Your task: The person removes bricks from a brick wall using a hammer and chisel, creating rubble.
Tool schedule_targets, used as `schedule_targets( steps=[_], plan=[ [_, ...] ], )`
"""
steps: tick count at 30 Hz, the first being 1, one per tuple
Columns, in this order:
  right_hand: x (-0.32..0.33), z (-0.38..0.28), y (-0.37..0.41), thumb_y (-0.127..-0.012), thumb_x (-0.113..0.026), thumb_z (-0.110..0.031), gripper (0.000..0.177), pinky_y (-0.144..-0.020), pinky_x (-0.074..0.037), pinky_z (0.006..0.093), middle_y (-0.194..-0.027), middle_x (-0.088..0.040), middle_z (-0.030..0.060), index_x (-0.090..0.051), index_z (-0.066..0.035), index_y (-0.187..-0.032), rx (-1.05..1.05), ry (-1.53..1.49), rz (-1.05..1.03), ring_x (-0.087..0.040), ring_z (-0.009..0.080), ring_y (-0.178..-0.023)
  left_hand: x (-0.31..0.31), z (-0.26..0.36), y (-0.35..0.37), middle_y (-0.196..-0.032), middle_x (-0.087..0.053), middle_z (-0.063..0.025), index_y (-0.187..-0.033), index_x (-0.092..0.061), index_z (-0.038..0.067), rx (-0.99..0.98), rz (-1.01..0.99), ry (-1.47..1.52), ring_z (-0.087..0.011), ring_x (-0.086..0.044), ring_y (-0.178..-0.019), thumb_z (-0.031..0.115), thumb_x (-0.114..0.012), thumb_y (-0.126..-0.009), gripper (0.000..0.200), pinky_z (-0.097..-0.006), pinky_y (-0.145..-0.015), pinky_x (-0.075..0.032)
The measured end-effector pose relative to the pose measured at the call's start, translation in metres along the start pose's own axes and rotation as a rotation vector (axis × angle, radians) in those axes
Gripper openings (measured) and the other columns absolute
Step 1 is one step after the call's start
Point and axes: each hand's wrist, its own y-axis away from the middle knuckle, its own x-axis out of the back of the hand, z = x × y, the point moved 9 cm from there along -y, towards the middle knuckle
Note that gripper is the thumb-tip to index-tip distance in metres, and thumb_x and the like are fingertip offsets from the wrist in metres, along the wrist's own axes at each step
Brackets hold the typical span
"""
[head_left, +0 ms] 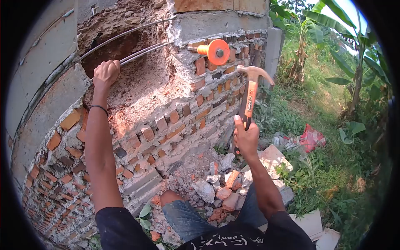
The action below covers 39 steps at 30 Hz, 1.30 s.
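Head camera: a person's left hand (107, 74) clenches around the lower metal rods (143, 52) that cross a broken-out cavity (141, 83) in a brick wall (175, 116), an upper rod (125, 32) arcing just above the fist. Between the hands, higher than the right one, an orange tool (218, 52) with a round guard stands against the brickwork, its tip hidden. Rubble (205, 191) lies below, also between the hands. The right hand (246, 136) grips a claw hammer (251, 93) by its handle, the head raised above the fingers. Farther right of that hand, red plastic (311, 138) sits in grass (318, 175) near banana plants (357, 77).
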Motion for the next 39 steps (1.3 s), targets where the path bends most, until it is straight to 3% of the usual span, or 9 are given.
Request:
schedule_targets(
  steps=[7,11,13,17,26,29,32,34,39],
  plan=[
    [0.209,-0.286,0.049,-0.098,-0.047,-0.016,0.028,-0.041,-0.028,0.0224,-0.052,-0.026,-0.0036,-0.042,-0.008,-0.072,0.961,-0.514,0.305,-0.027,0.0078,-0.038,0.012,0.007,-0.001,-0.079,-0.065,-0.021,-0.077,-0.062,0.0,0.169,-0.155,0.065,-0.0401,-0.064,-0.076,0.026,-0.038,-0.091,0.038,-0.0486,-0.074,-0.052],
    [0.207,-0.313,0.069,-0.089,-0.055,-0.013,0.014,-0.046,-0.033,0.0235,-0.055,-0.036,-0.0032,-0.05,-0.004,-0.08,1.347,-0.529,0.59,-0.035,0.0074,-0.045,0.016,0.01,-0.008,-0.08,-0.066,-0.0216,-0.075,-0.065,0.001,0.134,-0.098,0.049,-0.0394,-0.065,-0.076,0.027,-0.039,-0.091,0.04,-0.0473,-0.073,-0.053],
    [0.124,-0.223,0.031,-0.085,-0.058,-0.011,0.011,-0.048,-0.035,0.024,-0.057,-0.041,-0.003,-0.054,-0.002,-0.084,1.16,-0.569,0.683,-0.04,0.0072,-0.048,0.011,0.006,-0.008,-0.083,-0.067,-0.0191,-0.078,-0.066,0.004,0.141,-0.097,-0.014,-0.0377,-0.066,-0.076,0.027,-0.041,-0.09,0.036,-0.046,-0.074,-0.054],
    [-0.043,-0.007,0.002,-0.076,-0.066,-0.007,0.02,-0.052,-0.04,0.025,-0.06,-0.051,-0.0026,-0.062,0.003,-0.092,0.047,0.366,-0.087,-0.048,0.0068,-0.054,0.018,0.02,0.0,-0.087,-0.068,-0.0145,-0.085,-0.062,0.008,-0.093,-0.12,-0.116,-0.0368,-0.066,-0.08,0.025,-0.042,-0.091,0.027,-0.0452,-0.076,-0.054],
    [0.211,-0.346,0.068,-0.087,-0.055,-0.001,0.016,-0.044,-0.03,0.0212,-0.056,-0.039,-0.0027,-0.05,-0.004,-0.072,1.079,-0.318,0.275,-0.033,0.0066,-0.042,0.006,0.006,-0.004,-0.082,-0.066,-0.0229,-0.077,-0.067,0.0,0.113,-0.172,0.026,-0.0395,-0.066,-0.081,0.03,-0.036,-0.09,0.044,-0.0468,-0.08,-0.052],
    [0.186,-0.339,0.082,-0.083,-0.058,-0.003,0.013,-0.046,-0.033,0.0234,-0.057,-0.043,-0.0017,-0.051,-0.004,-0.072,1.349,-0.459,0.522,-0.037,0.0067,-0.046,0.017,0.011,-0.005,-0.08,-0.066,-0.0226,-0.073,-0.065,0.0,0.113,-0.122,0.049,-0.0391,-0.066,-0.077,0.029,-0.038,-0.089,0.043,-0.046,-0.076,-0.053],
    [0.037,-0.158,0.015,-0.078,-0.061,-0.006,0.011,-0.048,-0.036,0.0256,-0.058,-0.047,-0.0007,-0.053,-0.003,-0.072,0.901,-0.451,0.52,-0.041,0.0069,-0.05,0.013,0.007,-0.009,-0.081,-0.066,-0.0219,-0.073,-0.065,0.001,0.041,-0.113,0.015,-0.0387,-0.066,-0.077,0.028,-0.04,-0.089,0.041,-0.0457,-0.075,-0.054],
    [-0.072,-0.003,-0.006,-0.075,-0.063,-0.007,0.011,-0.05,-0.037,0.0271,-0.058,-0.05,0.0,-0.054,-0.002,-0.071,0.095,0.234,-0.054,-0.044,0.0069,-0.052,0.025,0.022,0.002,-0.082,-0.067,-0.0202,-0.073,-0.066,0.003,-0.086,-0.062,-0.014,-0.0383,-0.066,-0.077,0.027,-0.041,-0.088,0.038,-0.0457,-0.074,-0.054],
    [0.056,-0.089,0.027,-0.085,-0.062,0.0,0.03,-0.034,-0.028,0.0226,-0.056,-0.041,-0.0036,-0.037,-0.01,-0.071,0.305,-0.019,0.05,-0.038,0.0049,-0.038,0.006,0.001,-0.009,-0.083,-0.067,-0.0205,-0.074,-0.067,0.002,0.105,-0.114,0.027,-0.0386,-0.066,-0.078,0.029,-0.04,-0.088,0.042,-0.0455,-0.078,-0.053]
  ],
)
